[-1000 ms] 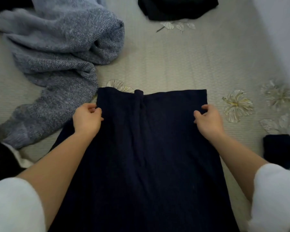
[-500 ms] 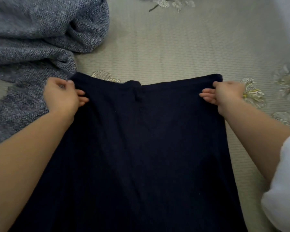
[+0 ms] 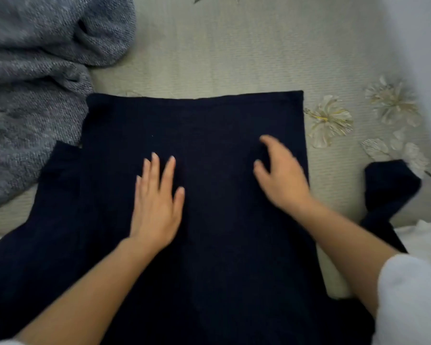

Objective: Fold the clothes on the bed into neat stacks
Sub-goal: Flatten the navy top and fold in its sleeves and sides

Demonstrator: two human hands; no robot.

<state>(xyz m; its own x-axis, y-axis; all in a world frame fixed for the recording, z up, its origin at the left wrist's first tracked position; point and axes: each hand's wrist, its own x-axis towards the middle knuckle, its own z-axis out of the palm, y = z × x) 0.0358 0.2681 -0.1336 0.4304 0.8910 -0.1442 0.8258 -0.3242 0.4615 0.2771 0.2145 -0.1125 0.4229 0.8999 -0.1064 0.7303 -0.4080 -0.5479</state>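
Note:
A dark navy garment lies spread flat on the bed, its straight top edge toward the far side. My left hand rests palm down on its middle with the fingers straight. To the right, my right hand hovers over or touches the cloth near its right edge, fingers loosely spread and blurred by motion. Neither hand holds any cloth. A navy sleeve sticks out on the right, and another navy part spreads out on the left.
A crumpled grey knit sweater fills the upper left, touching the navy garment's left corner. The beige bedspread with embroidered flowers shows beyond and to the right. A white wall or cloth borders the right side.
Both hands have let go of the garment's top corners and moved inward and down onto its middle. The top edge now lies flat on the bed.

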